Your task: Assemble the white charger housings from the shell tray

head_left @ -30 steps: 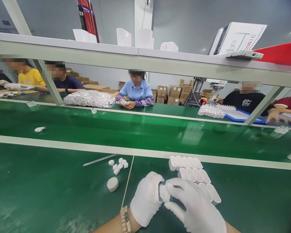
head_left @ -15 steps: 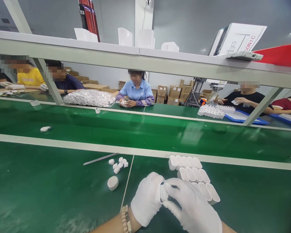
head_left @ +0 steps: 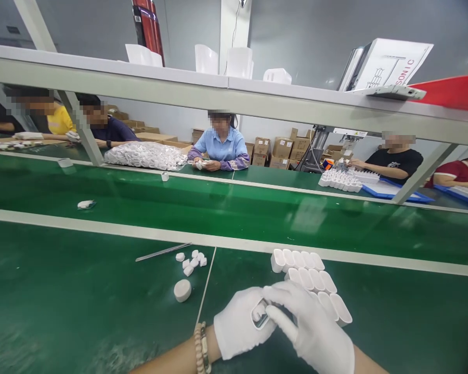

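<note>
A small white cup-like part, its open end showing something white and a clear or dark edge inside, is held in my left hand, which wears a white glove. The gloved fingers wrap round it. My right hand, also gloved, reaches over from the right, with its thumb and fingertips at the part's rim. Rows of white oval cups stand just beyond my right hand, which partly hides the nearest row. Left of my hands lie a round white piece and several small white pieces.
A thin metal strip lies on the green bench. Beyond a pale rail runs a green conveyor carrying a few white parts. A shelf beam crosses above. People work on the far side, near a bag of white parts.
The held part has tilted so its open end faces the camera more. My right fingers have shifted to its rim. White pieces on the conveyor have moved right.
</note>
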Demonstrator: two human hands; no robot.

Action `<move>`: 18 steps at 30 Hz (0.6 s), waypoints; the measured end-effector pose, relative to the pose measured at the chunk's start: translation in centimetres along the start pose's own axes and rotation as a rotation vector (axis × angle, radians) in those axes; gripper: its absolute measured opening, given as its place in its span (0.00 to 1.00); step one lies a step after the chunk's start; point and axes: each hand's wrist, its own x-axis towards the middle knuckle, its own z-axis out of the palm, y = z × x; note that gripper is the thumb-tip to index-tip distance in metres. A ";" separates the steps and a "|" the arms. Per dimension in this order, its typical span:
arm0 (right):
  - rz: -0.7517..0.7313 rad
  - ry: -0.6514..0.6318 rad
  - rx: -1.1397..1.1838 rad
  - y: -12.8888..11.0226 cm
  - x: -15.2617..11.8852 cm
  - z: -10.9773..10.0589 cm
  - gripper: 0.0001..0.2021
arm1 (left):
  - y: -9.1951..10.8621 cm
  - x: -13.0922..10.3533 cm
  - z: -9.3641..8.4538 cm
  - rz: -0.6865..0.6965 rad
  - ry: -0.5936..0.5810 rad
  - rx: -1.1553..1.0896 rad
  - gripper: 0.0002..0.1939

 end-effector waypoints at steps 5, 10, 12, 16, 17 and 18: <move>0.104 -0.225 0.160 -0.1 0.5 -1.5 0.11 | 0.4 -0.4 -0.1 0.101 -0.198 0.048 0.10; 0.094 -0.417 0.070 -0.5 0.7 -1.7 0.18 | -0.7 -1.1 0.2 0.162 -0.405 0.177 0.03; 0.097 -0.504 -0.038 -0.9 0.8 -1.5 0.17 | -1.3 -1.3 0.4 0.169 -0.481 0.176 0.05; 0.144 -0.626 -0.263 -1.9 1.1 -0.4 0.14 | -2.2 -1.5 1.2 0.143 -0.514 0.142 0.13; 0.158 -0.643 -0.292 -2.2 1.2 0.0 0.13 | -2.4 -1.5 1.5 0.138 -0.514 0.139 0.17; 0.171 -0.650 -0.313 -2.3 1.2 0.3 0.11 | -2.6 -1.5 1.7 0.134 -0.514 0.138 0.20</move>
